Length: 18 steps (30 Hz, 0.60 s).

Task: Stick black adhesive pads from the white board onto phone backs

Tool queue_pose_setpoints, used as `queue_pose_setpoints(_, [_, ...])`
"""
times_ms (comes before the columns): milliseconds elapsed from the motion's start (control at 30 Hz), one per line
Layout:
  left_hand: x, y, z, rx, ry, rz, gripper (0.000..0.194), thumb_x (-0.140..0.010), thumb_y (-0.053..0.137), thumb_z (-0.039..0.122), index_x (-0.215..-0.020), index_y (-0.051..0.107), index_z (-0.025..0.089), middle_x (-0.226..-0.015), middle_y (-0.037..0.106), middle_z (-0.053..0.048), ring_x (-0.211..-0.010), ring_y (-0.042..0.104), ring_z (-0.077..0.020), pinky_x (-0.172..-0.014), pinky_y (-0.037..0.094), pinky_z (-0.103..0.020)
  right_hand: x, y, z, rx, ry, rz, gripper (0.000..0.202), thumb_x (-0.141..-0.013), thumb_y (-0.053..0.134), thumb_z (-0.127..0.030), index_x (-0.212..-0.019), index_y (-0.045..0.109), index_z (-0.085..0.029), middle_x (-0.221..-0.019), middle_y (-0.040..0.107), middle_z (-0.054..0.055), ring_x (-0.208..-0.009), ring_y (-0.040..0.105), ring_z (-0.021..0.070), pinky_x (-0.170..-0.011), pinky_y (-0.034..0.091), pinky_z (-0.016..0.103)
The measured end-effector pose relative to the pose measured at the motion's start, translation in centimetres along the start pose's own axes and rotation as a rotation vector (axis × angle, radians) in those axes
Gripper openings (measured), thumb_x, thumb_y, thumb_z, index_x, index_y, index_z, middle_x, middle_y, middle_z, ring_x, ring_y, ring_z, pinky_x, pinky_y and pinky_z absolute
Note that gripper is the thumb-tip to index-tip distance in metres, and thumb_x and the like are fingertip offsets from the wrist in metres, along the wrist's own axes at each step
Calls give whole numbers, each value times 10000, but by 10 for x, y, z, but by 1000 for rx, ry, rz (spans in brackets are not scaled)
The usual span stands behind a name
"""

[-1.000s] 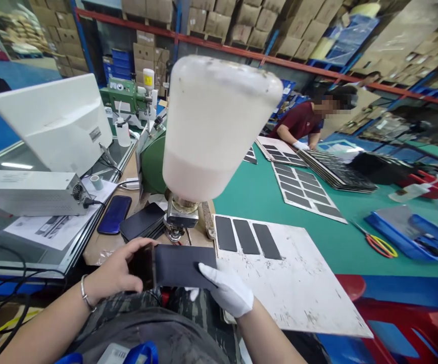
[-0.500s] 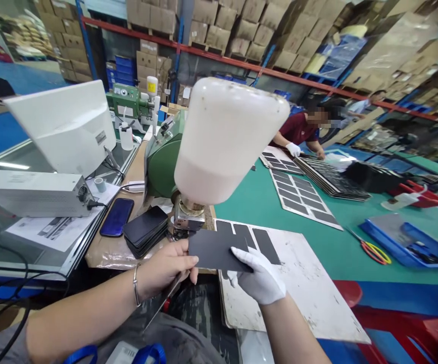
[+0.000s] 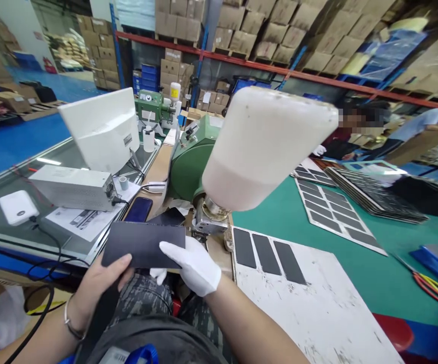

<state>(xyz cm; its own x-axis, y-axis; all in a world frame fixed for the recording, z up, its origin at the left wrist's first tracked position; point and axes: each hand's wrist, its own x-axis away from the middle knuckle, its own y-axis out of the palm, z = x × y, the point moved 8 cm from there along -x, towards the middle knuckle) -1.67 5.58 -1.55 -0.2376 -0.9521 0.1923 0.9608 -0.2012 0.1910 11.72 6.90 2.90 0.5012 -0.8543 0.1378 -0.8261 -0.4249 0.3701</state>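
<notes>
A black rectangular sheet (image 3: 143,242) is held level in front of me by both hands. My left hand (image 3: 101,275) is bare, with a bracelet at the wrist, and pinches the sheet's lower left corner, thumb on top. A dark strip (image 3: 105,308) hangs beneath that hand; I cannot tell if the fingers hold it too. My right hand (image 3: 198,265), in a white glove, grips the right end with its thumb across the face. Just beyond the sheet stands a green machine (image 3: 192,164) topped by a large white bottle (image 3: 268,146) part-filled with pale liquid.
On the right a white board (image 3: 317,303) carries three black pieces (image 3: 266,253). Partly hidden behind the sheet are black pieces (image 3: 169,216) and a phone (image 3: 139,208). A monitor (image 3: 101,131), scissors (image 3: 431,288) and another board of black pieces (image 3: 332,210) lie farther out.
Both hands and the sheet have moved left, away from the machine's head and the white board. My left hand now grips the sheet's lower left corner. The camera view has turned left.
</notes>
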Motion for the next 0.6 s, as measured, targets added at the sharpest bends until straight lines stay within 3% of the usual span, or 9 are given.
queue_pose_setpoints(67, [2,12,-2,24,3,8,430,-792,566,486,-525,404,191,-396,389,45,-389,343,-79,-418,290,-224,9,-12,-3,106,-34,32,344,-769,644,-413,-970,688,-137,-784,705,69,-700,649,179,-710,530,326])
queue_pose_setpoints(133, [-3,25,-4,57,11,-21,341,-783,587,472,-634,481,185,-389,384,67,-369,327,-73,-399,272,-210,25,-30,-7,154,-104,52,436,-717,705,-410,-1077,658,-168,-1016,686,79,-930,629,204,-896,466,358])
queue_pose_setpoints(233, [-20,51,-2,76,23,-129,260,-735,672,357,-889,565,178,-427,443,87,-378,363,-70,-434,339,-202,55,-62,-3,61,-139,122,550,-747,628,-539,-1152,611,-169,-1085,657,111,-1001,604,241,-939,423,418])
queue_pose_setpoints(367, [-39,116,0,104,-51,-457,208,-728,653,280,-872,628,132,-670,621,-11,-635,566,-137,-662,467,-270,92,-98,13,26,-92,254,499,-855,448,-570,-1071,640,-162,-968,686,116,-920,634,240,-916,426,463])
queue_pose_setpoints(433, [-43,147,-3,134,-139,-538,191,-733,623,286,-809,637,111,-675,628,-32,-633,572,-145,-608,450,-252,106,-114,15,107,-108,357,416,-856,492,-522,-1043,659,-191,-1062,666,101,-1000,603,231,-976,391,447])
queue_pose_setpoints(533, [-48,174,-5,203,-204,-494,163,-726,591,277,-725,610,115,-566,573,5,-490,491,-97,-483,371,-206,122,-132,10,241,-121,552,383,-826,555,-506,-1082,657,-241,-1205,608,65,-1149,516,223,-1079,295,412])
queue_pose_setpoints(600, [-48,178,-2,229,-204,-437,141,-727,573,269,-696,585,132,-525,541,30,-448,449,-79,-457,350,-194,122,-131,3,307,-108,601,402,-827,556,-505,-1125,641,-250,-1268,568,55,-1212,464,226,-1111,247,409])
